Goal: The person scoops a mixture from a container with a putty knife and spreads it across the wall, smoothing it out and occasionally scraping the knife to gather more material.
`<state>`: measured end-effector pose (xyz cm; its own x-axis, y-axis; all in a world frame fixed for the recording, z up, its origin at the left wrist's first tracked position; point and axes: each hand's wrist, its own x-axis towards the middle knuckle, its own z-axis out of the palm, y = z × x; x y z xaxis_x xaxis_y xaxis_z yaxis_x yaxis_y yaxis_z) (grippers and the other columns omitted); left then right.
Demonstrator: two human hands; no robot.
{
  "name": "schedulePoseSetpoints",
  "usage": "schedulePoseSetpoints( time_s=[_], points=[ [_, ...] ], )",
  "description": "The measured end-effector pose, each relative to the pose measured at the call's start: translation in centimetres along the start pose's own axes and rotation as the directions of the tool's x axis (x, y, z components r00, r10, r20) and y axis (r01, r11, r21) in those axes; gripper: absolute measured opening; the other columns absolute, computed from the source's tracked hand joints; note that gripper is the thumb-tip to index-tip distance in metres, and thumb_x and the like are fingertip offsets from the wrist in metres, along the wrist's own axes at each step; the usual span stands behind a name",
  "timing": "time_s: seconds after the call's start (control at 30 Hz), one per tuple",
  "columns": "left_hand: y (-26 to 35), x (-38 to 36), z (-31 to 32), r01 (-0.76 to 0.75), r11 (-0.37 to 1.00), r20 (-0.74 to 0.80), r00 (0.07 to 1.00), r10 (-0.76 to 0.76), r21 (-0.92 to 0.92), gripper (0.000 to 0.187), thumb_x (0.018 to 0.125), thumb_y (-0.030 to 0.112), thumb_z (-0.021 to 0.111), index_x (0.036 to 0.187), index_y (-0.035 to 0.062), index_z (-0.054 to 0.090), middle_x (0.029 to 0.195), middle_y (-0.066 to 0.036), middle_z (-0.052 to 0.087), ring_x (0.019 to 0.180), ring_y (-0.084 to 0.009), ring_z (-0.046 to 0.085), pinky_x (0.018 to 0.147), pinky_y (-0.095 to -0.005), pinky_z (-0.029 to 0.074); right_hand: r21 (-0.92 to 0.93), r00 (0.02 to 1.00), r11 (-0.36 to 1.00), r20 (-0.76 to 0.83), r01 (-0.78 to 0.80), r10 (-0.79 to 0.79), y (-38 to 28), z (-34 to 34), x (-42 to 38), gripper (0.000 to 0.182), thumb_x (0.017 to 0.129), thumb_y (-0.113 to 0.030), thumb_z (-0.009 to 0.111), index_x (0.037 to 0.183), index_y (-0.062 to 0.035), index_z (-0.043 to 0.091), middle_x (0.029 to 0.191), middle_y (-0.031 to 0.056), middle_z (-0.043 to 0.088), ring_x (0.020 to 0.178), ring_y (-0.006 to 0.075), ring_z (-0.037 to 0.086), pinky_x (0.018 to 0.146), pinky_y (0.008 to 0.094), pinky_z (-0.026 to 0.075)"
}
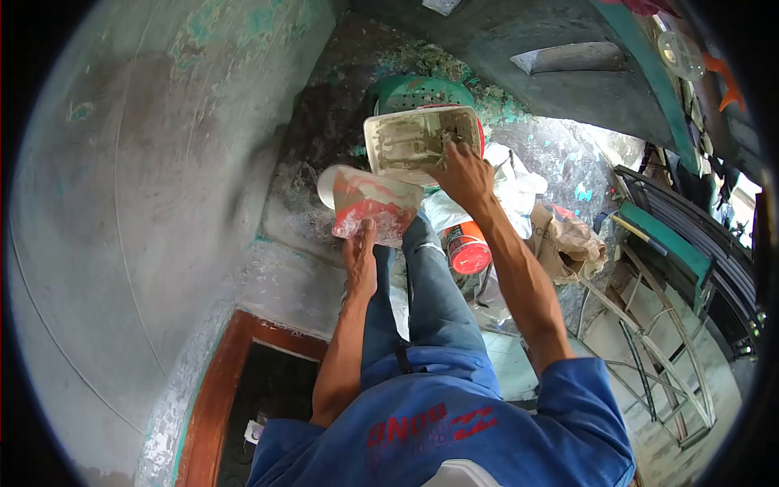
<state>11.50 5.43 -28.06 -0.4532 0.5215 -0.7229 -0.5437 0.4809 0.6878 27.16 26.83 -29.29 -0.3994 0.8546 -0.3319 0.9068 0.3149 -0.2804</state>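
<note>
My left hand (360, 258) grips the lower edge of a flat board (377, 203) smeared with red and pale residue, its fingers mostly behind it. My right hand (464, 177) is closed at the right side of a rectangular tub (406, 166) coated inside with grey-beige paste. Whatever the right fingers hold is too small and hidden to name. Under the tub stands a green perforated container (422, 93) with a red rim showing at the right. The board is just below and left of the tub.
An orange-red bucket (471, 257) lies by my legs, with white sacks (515, 187) and a torn brown paper bag (564, 243) to the right. Farther right are a metal frame (665, 357) and dark bars (690, 223). A plastered wall (146, 187) rises at the left.
</note>
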Motion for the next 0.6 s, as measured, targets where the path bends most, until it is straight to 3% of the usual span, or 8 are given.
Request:
schedulePoseSetpoints(
  time_s=[0.1,0.13,0.17,0.2,0.23,0.3,0.43,0.6],
  points=[
    [-2.2,2.2,0.3,0.065,0.994,-0.006,0.998,-0.066,-0.089,0.055,0.106,0.035,0.070,0.144,-0.0028,0.057,0.138,-0.013,0.064,0.126,-0.0206,0.060,0.108,-0.0369,0.046,-0.125,0.974,0.983,0.198,0.137,-0.110,3.2,4.5,2.4,0.024,0.101,-0.027,0.063,0.109,-0.0048,0.067,0.099,0.0213,0.070,0.091,0.0425,0.073,0.077,0.0541,0.057],
    [-2.1,2.8,0.4,0.010,1.000,0.139,0.990,-0.012,0.014,0.051,0.106,0.032,0.070,0.142,-0.0018,0.059,0.142,-0.013,0.061,0.128,-0.0214,0.058,0.109,-0.0383,0.046,-0.180,0.977,0.961,0.059,0.210,-0.203,3.5,4.7,2.1,0.024,0.097,-0.018,0.058,0.115,-0.0055,0.067,0.101,0.0241,0.073,0.087,0.0440,0.075,0.079,0.0555,0.059],
    [-2.0,3.4,0.6,-0.067,0.992,0.288,0.957,0.035,0.103,0.047,0.106,0.029,0.071,0.140,-0.0008,0.061,0.146,-0.013,0.058,0.131,-0.0222,0.056,0.110,-0.0397,0.045,-0.184,0.976,0.959,0.072,0.215,-0.205,4.2,4.4,1.7,0.024,0.097,-0.018,0.058,0.115,-0.0055,0.067,0.101,0.0241,0.073,0.087,0.0440,0.075,0.079,0.0555,0.059],
    [-1.9,3.5,2.3,-0.403,0.896,0.236,0.904,0.356,0.188,0.038,0.105,0.024,0.070,0.135,0.0003,0.066,0.157,-0.018,0.049,0.135,-0.0307,0.054,0.110,-0.0448,0.046,-0.131,0.985,0.981,0.117,0.141,-0.126,3.8,2.0,2.1,0.026,0.095,-0.018,0.059,0.116,-0.0044,0.066,0.103,0.0250,0.074,0.088,0.0449,0.075,0.080,0.0558,0.059],
    [-1.8,4.1,2.7,-0.402,0.899,0.222,0.905,0.361,0.174,0.038,0.105,0.024,0.070,0.135,0.0003,0.066,0.157,-0.018,0.049,0.135,-0.0307,0.054,0.110,-0.0448,0.046,-0.084,0.985,0.994,0.167,0.066,-0.051,3.6,-0.2,2.6,0.029,0.093,-0.017,0.059,0.118,-0.0033,0.065,0.105,0.0259,0.075,0.090,0.0459,0.075,0.081,0.0560,0.059],
    [-2.0,4.4,2.8,-0.666,0.537,0.385,0.742,0.549,0.517,0.035,0.105,0.023,0.070,0.131,0.0000,0.070,0.165,-0.024,0.039,0.138,-0.0396,0.051,0.111,-0.0488,0.047,-0.081,0.963,0.993,0.260,0.091,-0.067,3.8,-2.4,2.7,0.030,0.093,-0.016,0.059,0.120,-0.0043,0.063,0.109,0.0261,0.074,0.091,0.0464,0.074,0.079,0.0570,0.058],
    [-0.5,4.9,3.1,-0.698,0.459,0.411,0.705,0.578,0.550,0.028,0.107,0.024,0.066,0.123,0.0047,0.079,0.165,-0.029,0.039,0.151,-0.0430,0.043,0.118,-0.0511,0.042,-0.102,0.976,0.993,0.215,0.052,-0.029,4.9,-1.9,1.7,0.024,0.092,-0.018,0.063,0.114,-0.0081,0.062,0.102,0.0204,0.074,0.090,0.0454,0.073,0.074,0.0586,0.058],
    [2.0,8.3,4.1,-0.819,0.297,0.734,0.572,0.366,0.490,0.028,0.105,0.026,0.064,0.104,0.0018,0.078,0.163,-0.007,0.049,0.120,-0.0332,0.061,0.104,-0.0474,0.050,-0.361,0.955,0.886,0.056,0.291,-0.291,7.2,1.2,1.7,0.017,0.095,-0.010,0.058,0.109,-0.0045,0.066,0.100,0.0193,0.073,0.087,0.0406,0.075,0.071,0.0576,0.058]
  ],
)
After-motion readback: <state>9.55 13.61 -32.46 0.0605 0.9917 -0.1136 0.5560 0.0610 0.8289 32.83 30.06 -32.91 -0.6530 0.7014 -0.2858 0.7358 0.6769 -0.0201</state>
